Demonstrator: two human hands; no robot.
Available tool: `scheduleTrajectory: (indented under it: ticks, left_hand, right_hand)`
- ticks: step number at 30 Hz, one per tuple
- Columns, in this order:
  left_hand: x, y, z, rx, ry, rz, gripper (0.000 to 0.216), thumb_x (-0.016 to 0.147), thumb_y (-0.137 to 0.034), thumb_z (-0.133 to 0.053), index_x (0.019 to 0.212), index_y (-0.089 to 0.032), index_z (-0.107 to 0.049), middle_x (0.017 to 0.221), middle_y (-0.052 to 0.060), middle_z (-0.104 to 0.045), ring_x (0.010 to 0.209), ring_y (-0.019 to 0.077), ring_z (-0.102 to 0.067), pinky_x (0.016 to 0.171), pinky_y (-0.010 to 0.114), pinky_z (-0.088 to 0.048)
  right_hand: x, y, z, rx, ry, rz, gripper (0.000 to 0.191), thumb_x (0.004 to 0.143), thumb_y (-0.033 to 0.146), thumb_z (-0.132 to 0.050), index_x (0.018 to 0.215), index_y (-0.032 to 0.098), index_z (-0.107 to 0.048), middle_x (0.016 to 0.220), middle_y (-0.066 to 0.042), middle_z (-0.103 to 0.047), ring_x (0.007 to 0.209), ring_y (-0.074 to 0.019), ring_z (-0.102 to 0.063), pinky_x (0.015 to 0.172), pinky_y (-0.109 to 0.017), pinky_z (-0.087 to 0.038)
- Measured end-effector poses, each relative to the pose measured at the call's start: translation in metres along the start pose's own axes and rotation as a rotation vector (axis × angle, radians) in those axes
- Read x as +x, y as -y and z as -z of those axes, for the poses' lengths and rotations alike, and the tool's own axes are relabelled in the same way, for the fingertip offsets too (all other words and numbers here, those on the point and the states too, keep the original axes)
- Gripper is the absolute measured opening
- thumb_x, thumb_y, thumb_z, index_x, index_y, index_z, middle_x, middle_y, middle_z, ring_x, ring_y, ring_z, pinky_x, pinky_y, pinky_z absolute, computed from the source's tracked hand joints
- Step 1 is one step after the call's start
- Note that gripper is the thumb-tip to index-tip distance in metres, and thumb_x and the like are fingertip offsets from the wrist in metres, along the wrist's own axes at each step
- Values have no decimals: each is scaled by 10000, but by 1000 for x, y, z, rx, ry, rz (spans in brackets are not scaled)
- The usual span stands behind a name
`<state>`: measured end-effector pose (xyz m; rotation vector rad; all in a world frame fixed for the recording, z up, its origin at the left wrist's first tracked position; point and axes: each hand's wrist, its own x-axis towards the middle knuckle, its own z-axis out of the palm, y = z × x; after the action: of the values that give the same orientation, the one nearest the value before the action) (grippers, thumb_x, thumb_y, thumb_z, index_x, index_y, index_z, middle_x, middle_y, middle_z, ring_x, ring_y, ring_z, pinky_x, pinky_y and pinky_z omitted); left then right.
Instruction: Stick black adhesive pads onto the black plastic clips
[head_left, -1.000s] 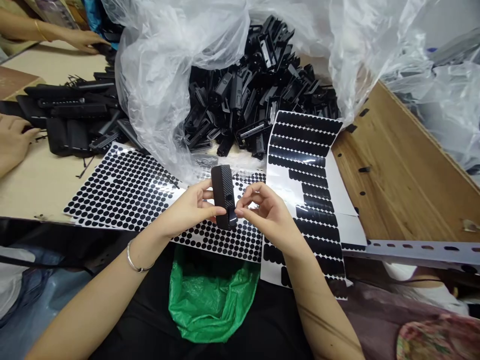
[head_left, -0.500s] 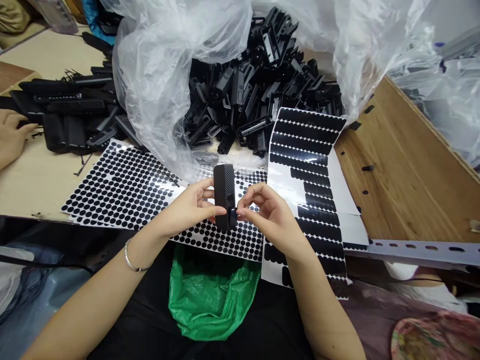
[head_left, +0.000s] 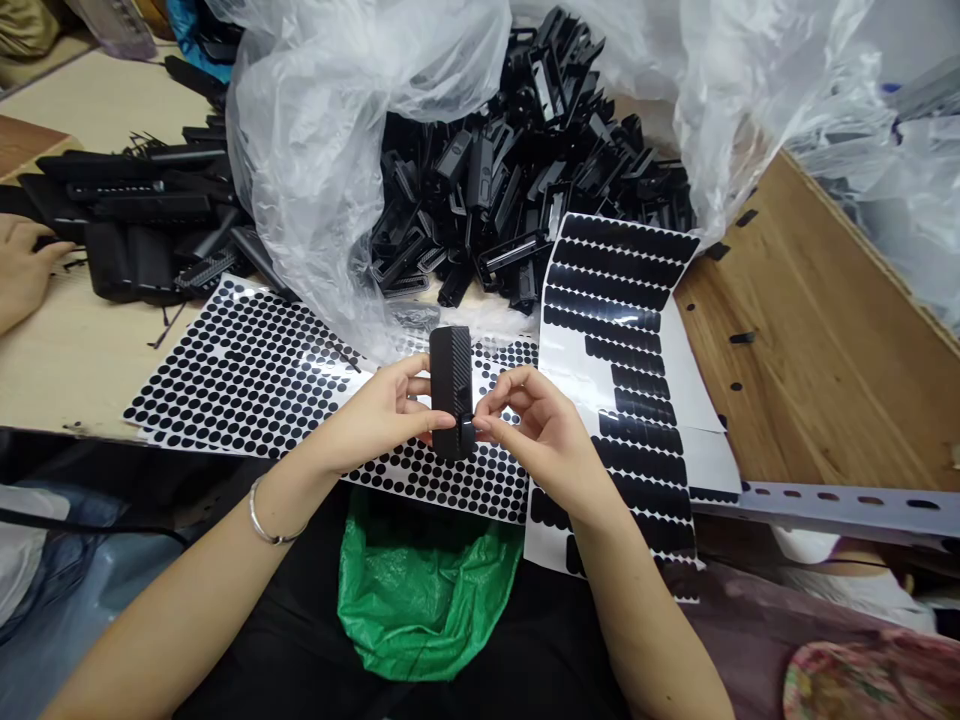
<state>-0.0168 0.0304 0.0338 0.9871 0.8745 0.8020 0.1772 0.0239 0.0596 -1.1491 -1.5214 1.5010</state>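
Note:
Upright in my left hand (head_left: 379, 412) is a black plastic part (head_left: 448, 365) with a carbon-fibre pattern, gripped by its left edge between thumb and fingers. My right hand (head_left: 536, 425) has thumb and forefinger pinched at the part's lower right edge, on a small glossy black sticker (head_left: 468, 436) that lies against the part. Under both hands spreads a white sheet of round black stickers (head_left: 247, 370). To the right, partly beneath my right forearm, a sheet of oblong black stickers (head_left: 641, 440) has several gaps and a raised far end.
A heap of black plastic parts (head_left: 480, 180) spills from a clear plastic bag (head_left: 307, 170). More black pieces (head_left: 150, 210) lie at left, beside another person's hand (head_left: 26, 270). A green bag (head_left: 427, 610) hangs open at my lap. A wooden board (head_left: 810, 350) stands at right.
The small sticker lies flatter against the lower right edge of the part. Both hands keep nearly the same place, and the view has shifted very slightly.

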Motion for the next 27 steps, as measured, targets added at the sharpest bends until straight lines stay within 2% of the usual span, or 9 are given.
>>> scheduleTrajectory:
  ticks: [7, 16, 27]
  left_hand:
    - [0, 0, 1, -9, 2, -1, 661, 746, -195, -756, 1348, -195, -485, 1063, 99, -726, 707, 173, -720, 611, 260, -581]
    - [0, -2, 2, -7, 2, 4, 642, 744, -215, -766, 1328, -194, -498, 1046, 93, -728, 694, 163, -720, 587, 240, -578]
    - [-1, -3, 0, -10, -17, -8, 605, 750, -127, -716, 1315, -181, -507, 1037, 86, -732, 659, 141, -712, 576, 224, -573]
  right_hand:
    - [1, -2, 1, 83, 13, -46, 297, 809, 264, -728, 914, 251, -451, 805, 22, -585, 744, -128, -577, 710, -292, -544]
    - [1, -1, 0, 100, 9, -45, 284, 821, 234, -707, 907, 247, -437, 813, 22, -580, 746, -117, -565, 692, -266, -538]
    - [2, -4, -4, 51, -31, -17, 274, 818, 207, -698, 900, 243, -439, 810, 22, -590, 745, -116, -562, 695, -260, -528]
